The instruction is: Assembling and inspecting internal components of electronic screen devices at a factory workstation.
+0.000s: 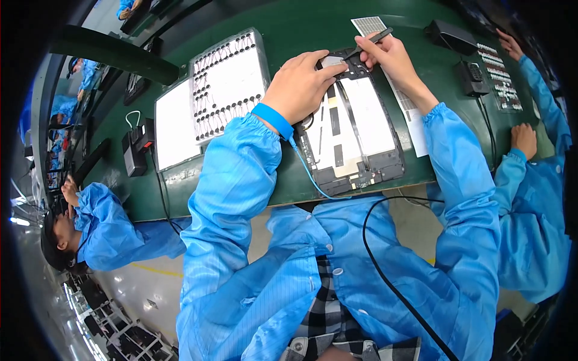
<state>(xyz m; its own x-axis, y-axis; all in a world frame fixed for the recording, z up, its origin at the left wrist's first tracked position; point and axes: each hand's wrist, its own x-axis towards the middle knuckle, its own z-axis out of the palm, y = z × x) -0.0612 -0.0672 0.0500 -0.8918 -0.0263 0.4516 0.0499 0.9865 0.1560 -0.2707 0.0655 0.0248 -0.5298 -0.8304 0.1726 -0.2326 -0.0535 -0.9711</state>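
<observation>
In front of me lies an opened tablet (368, 120), its back off, with white panels, dark strips and a black frame showing. My left hand (299, 84) rests on its upper left part, thumb and forefinger stretched apart beside a small pale piece (331, 61) at the top. A blue wrist strap (274, 119) with a thin blue cord circles my left wrist. My right hand (391, 59) is closed on dark tweezers (378, 37), tips pointing down-left to the tablet's top edge near the left thumb. Whether the tips grip anything is too small to tell.
Left of the tablet, a clear tray (232, 81) holds rows of small round black parts with wires, beside a white sheet (176, 129). A label sheet (404, 102) lies partly under my right hand. Black boxes (472, 78) with cables stand right. Co-workers (533, 180) sit on both sides.
</observation>
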